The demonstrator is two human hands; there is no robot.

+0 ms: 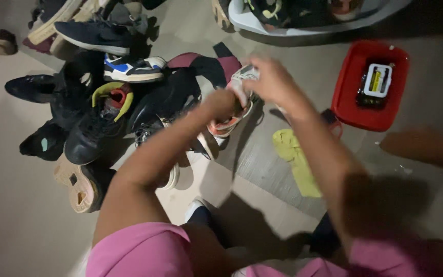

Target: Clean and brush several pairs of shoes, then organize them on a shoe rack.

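Note:
Both my hands hold one white sneaker with an orange sole (230, 122) above the floor. My left hand (222, 102) grips its side, fingers closed around it. Closed over the sneaker's upper end is my right hand (273, 78). To the left, a pile of shoes (93, 102) lies heaped on the floor, mostly black ones, plus a blue and white sneaker (131, 69) and a shoe turned sole up (78, 187).
A red plastic tub (352, 97) with a small packet inside sits at the right. A yellow-green cloth (296, 159) lies on the floor below my right arm. A light basin (303, 25) with more shoes stands at the top. My knee shows at the right edge.

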